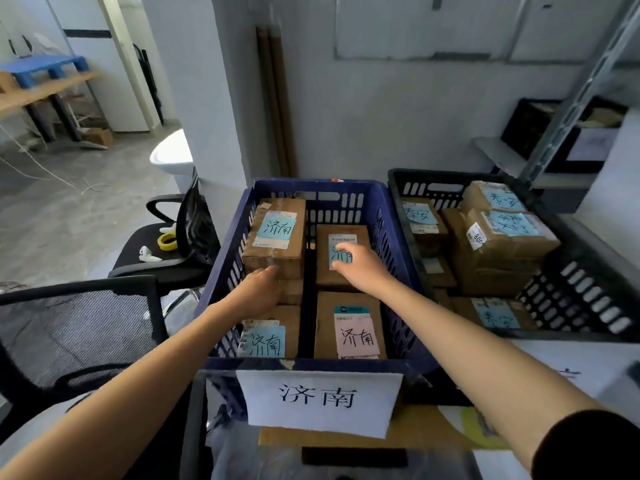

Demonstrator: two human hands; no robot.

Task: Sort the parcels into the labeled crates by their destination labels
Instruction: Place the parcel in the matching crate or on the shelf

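A blue crate [225, 271] with a white 济南 sign [320, 400] on its front holds several brown parcels with 济南 labels. My left hand [258, 289] reaches in and touches the near end of the tall back-left parcel [277, 233]; how its fingers lie is not clear. My right hand [356, 265] lies over the back-right parcel [341, 282], fingers curved down onto its label. Two more parcels, one with a blue label [268, 337] and one with a pink label [349, 327], lie at the front of the crate.
A black crate [588, 282] to the right holds several parcels with blue 泰安 labels. Another black crate [540, 133] sits on a metal shelf at back right. Two black mesh chairs [180, 244] stand to the left, one with tape rolls on its seat.
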